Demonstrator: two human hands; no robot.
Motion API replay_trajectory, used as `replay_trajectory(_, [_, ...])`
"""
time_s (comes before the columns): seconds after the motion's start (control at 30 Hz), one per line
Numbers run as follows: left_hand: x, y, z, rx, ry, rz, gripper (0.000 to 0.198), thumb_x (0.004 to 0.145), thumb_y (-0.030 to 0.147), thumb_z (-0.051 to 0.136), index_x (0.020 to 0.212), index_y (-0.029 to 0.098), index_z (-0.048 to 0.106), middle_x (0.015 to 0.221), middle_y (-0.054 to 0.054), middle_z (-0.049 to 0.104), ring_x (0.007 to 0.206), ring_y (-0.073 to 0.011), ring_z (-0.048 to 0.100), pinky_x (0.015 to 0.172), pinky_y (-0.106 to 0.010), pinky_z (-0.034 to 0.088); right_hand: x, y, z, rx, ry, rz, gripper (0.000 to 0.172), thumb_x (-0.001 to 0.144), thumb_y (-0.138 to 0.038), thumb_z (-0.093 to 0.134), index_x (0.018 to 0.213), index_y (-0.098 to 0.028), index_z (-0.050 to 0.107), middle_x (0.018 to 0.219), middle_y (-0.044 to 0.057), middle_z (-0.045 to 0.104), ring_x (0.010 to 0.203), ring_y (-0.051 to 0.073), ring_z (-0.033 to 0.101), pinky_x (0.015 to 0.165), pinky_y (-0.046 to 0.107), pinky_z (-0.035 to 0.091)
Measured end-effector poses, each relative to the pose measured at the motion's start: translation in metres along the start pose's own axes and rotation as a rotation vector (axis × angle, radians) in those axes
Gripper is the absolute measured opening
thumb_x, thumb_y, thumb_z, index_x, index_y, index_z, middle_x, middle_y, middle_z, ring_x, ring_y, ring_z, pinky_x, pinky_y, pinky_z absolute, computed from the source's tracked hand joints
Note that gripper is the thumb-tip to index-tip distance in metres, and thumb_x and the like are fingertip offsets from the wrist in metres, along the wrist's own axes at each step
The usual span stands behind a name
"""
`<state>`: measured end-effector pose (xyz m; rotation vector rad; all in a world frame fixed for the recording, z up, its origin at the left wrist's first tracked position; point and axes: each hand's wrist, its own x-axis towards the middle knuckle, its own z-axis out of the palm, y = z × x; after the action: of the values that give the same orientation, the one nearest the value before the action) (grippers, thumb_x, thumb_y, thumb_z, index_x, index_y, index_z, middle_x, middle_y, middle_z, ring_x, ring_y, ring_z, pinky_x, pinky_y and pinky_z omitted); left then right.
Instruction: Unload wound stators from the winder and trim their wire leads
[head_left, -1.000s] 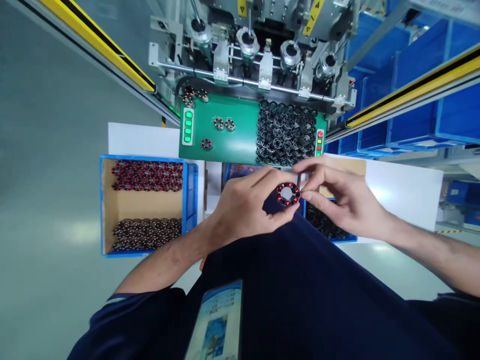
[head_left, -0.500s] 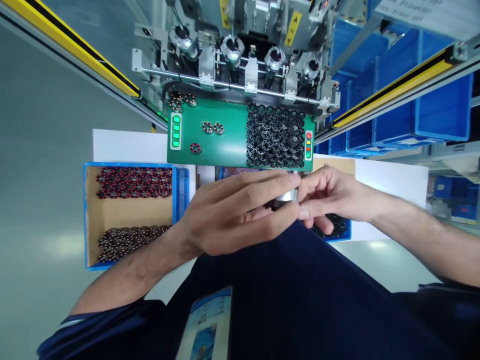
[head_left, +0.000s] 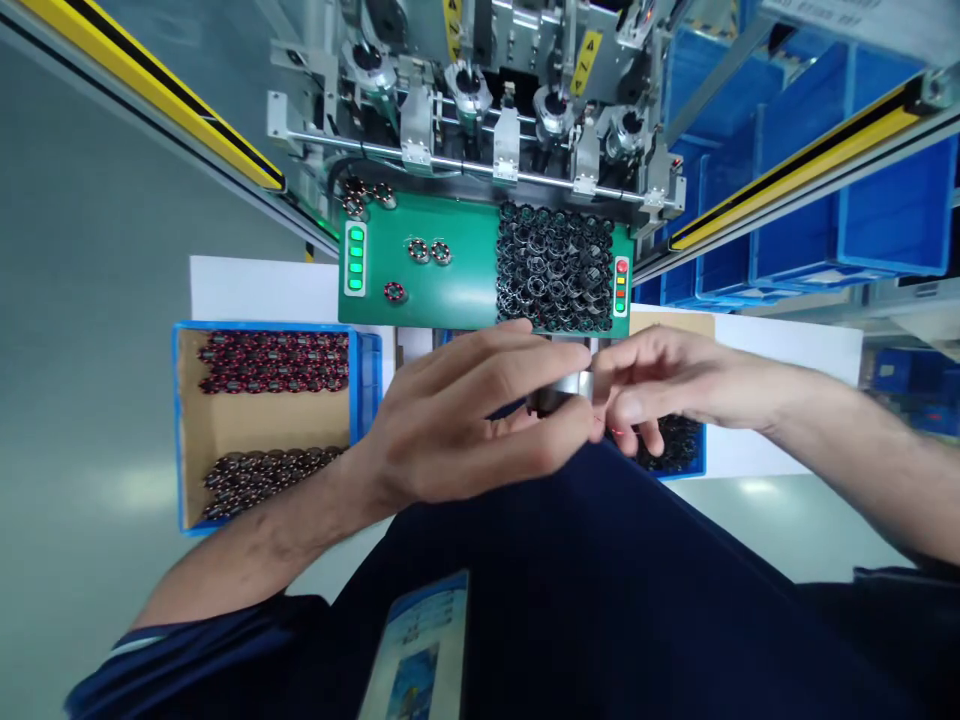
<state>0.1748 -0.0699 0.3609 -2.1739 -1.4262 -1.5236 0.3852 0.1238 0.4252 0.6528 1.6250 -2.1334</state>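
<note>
My left hand is closed around a short silver metal cylinder, its fingers along the upper and lower sides. The cylinder's left end looks dark and is partly covered by the fingers. My right hand is at the cylinder's right end, with thumb and fingers pinched together. A thin red wire shows at its fingertips. Just beyond the hands is a green work plate, where a red-wound ring-shaped coil core and two copper-coloured ones lie.
Black ring parts are packed on the plate's right half. Behind stands a machine with a metal rail. A blue bin at left holds rows of wound cores; another blue bin of black parts sits under my right hand.
My right hand has drawn slightly right, away from the cylinder, and its thumb has bent in. The red wire now shows. My left hand keeps its hold; the view has shifted a little.
</note>
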Motion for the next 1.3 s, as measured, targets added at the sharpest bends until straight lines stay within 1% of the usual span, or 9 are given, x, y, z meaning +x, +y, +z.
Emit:
replay_trajectory(0.13, [0.004, -0.001, -0.003, 0.072, -0.054, 0.068, 0.021, 0.106, 0.019, 0.084, 0.121, 0.033, 0.08, 0.123, 0.002, 0.091, 0.107, -0.023, 0.091, 0.102, -0.04, 0.081, 0.008, 0.007, 0.016, -0.127, 0.035, -0.059, 0.053, 0.101, -0.072, 0.093, 0.086, -0.022, 0.082, 0.066, -0.004, 0.079, 0.04, 0.009, 0.06, 0.038, 0.022, 0.047])
replay_trajectory(0.27, [-0.001, 0.001, -0.004, -0.096, -0.203, -0.312, 0.032, 0.099, 0.025, 0.083, 0.13, 0.025, 0.075, 0.111, -0.003, 0.091, 0.092, -0.0229, 0.089, 0.083, -0.036, 0.078, -0.003, -0.01, 0.017, -0.519, 0.276, -0.267, 0.044, 0.1, -0.055, 0.099, 0.075, -0.028, 0.076, 0.062, -0.008, 0.068, 0.047, 0.006, 0.051, 0.041, 0.023, 0.037])
replay_trajectory(0.37, [-0.008, 0.0, -0.006, -0.19, -0.208, -0.407, 0.036, 0.102, 0.016, 0.083, 0.134, 0.03, 0.076, 0.126, -0.002, 0.09, 0.11, -0.0221, 0.09, 0.096, -0.035, 0.078, -0.011, -0.022, 0.007, -0.587, 0.344, -0.339, 0.043, 0.089, -0.048, 0.11, 0.074, -0.027, 0.075, 0.062, -0.007, 0.063, 0.052, 0.008, 0.047, 0.043, 0.027, 0.034])
replay_trajectory(0.53, [-0.01, -0.005, -0.009, 0.05, -0.043, -0.121, 0.031, 0.106, 0.01, 0.083, 0.125, 0.035, 0.079, 0.135, 0.001, 0.089, 0.115, -0.0215, 0.089, 0.114, -0.041, 0.077, 0.0, -0.015, -0.001, -0.098, 0.1, -0.133, 0.045, 0.099, -0.065, 0.098, 0.095, -0.021, 0.087, 0.095, 0.007, 0.088, 0.077, 0.018, 0.081, 0.06, 0.028, 0.066])
replay_trajectory(0.67, [0.0, -0.009, -0.013, -0.025, -0.225, -0.13, 0.022, 0.11, 0.022, 0.08, 0.12, 0.042, 0.082, 0.116, 0.005, 0.088, 0.103, -0.0215, 0.089, 0.105, -0.043, 0.08, 0.016, 0.0, 0.014, 0.051, -0.013, 0.064, 0.049, 0.097, -0.066, 0.099, 0.094, -0.02, 0.084, 0.077, 0.002, 0.084, 0.051, 0.013, 0.071, 0.045, 0.023, 0.057])
replay_trajectory(0.93, [-0.005, -0.002, -0.017, -0.304, -0.231, -0.49, 0.036, 0.096, 0.019, 0.089, 0.13, 0.025, 0.078, 0.113, -0.001, 0.09, 0.091, -0.0175, 0.086, 0.084, -0.027, 0.075, -0.002, -0.02, 0.019, -0.557, 0.325, -0.297, 0.04, 0.087, -0.036, 0.112, 0.073, -0.028, 0.075, 0.062, -0.007, 0.061, 0.054, 0.009, 0.048, 0.046, 0.025, 0.043])
replay_trajectory(1.13, [-0.015, -0.01, -0.021, -0.015, -0.048, -0.203, 0.032, 0.108, 0.008, 0.082, 0.126, 0.034, 0.081, 0.137, 0.001, 0.088, 0.116, -0.0202, 0.089, 0.107, -0.033, 0.076, 0.005, -0.014, 0.002, -0.084, 0.064, -0.008, 0.047, 0.092, -0.062, 0.105, 0.099, -0.021, 0.083, 0.095, 0.005, 0.084, 0.073, 0.014, 0.075, 0.054, 0.022, 0.061])
replay_trajectory(1.23, [-0.016, -0.013, -0.022, -0.004, -0.069, -0.114, 0.038, 0.106, 0.004, 0.08, 0.122, 0.039, 0.081, 0.13, 0.007, 0.089, 0.119, -0.0209, 0.089, 0.113, -0.036, 0.075, 0.023, -0.004, 0.012, 0.012, -0.03, 0.094, 0.052, 0.1, -0.068, 0.095, 0.094, -0.019, 0.08, 0.079, 0.001, 0.081, 0.052, 0.01, 0.066, 0.043, 0.022, 0.052])
replay_trajectory(1.3, [-0.015, -0.012, -0.022, 0.025, -0.065, -0.089, 0.039, 0.105, 0.005, 0.08, 0.125, 0.038, 0.079, 0.124, 0.007, 0.089, 0.113, -0.0199, 0.089, 0.113, -0.037, 0.075, 0.028, 0.0, 0.021, -0.117, 0.036, -0.039, 0.048, 0.105, -0.062, 0.092, 0.086, -0.021, 0.074, 0.067, -0.004, 0.073, 0.043, 0.008, 0.056, 0.04, 0.022, 0.045])
